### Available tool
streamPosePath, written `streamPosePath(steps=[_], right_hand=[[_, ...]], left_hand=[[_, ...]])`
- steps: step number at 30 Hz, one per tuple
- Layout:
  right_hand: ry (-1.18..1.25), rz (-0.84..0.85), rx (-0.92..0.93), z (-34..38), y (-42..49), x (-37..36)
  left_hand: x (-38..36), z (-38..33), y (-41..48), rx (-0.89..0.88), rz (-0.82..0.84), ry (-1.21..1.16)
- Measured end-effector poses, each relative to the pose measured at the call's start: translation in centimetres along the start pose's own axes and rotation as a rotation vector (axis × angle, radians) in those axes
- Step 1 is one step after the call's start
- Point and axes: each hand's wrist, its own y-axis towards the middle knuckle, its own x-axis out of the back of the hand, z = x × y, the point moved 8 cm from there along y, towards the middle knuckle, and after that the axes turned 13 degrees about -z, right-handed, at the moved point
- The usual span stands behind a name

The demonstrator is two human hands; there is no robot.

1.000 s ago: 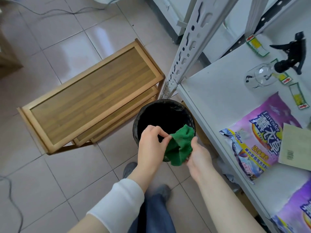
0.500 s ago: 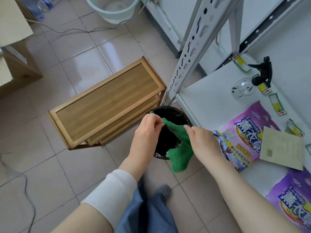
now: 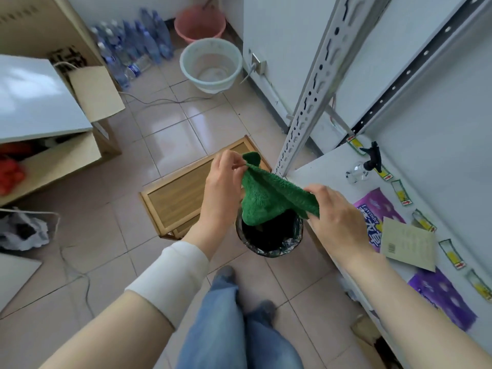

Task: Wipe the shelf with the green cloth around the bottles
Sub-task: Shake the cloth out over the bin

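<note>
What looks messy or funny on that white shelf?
The little yellow labels lie scattered across the shelf at different angles, and a card lies crooked over a purple bag. Nothing looks spilled. The left hand and right hand hold the green cloth over the black bin.

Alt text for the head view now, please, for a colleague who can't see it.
The left hand and right hand hold the green cloth spread between them above a black bin. At right, the white shelf carries a clear spray bottle and purple detergent bags.
</note>
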Motion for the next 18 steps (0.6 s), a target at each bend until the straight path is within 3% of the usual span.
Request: streamPosePath(steps=[4, 12, 15, 18], right_hand=[[0.175, 0.007, -0.108, 0.3, 2.1, 4.2], [0.563, -0.123, -0.521, 1.1, 5.0, 10.4], [0.64, -0.02, -0.48, 2.6, 6.0, 10.0], [0.693, 0.063, -0.461, 3.2, 6.4, 9.0]], left_hand=[[1.6, -1.7, 1.4, 0.254, 0.008, -0.207], [2.9, -6.7, 4.9, 0.306, 0.282, -0.657], [2.2, -8.4, 5.5, 0.373, 0.475, -0.87], [1.5, -10.2, 5.3, 0.357, 0.655, -0.923]])
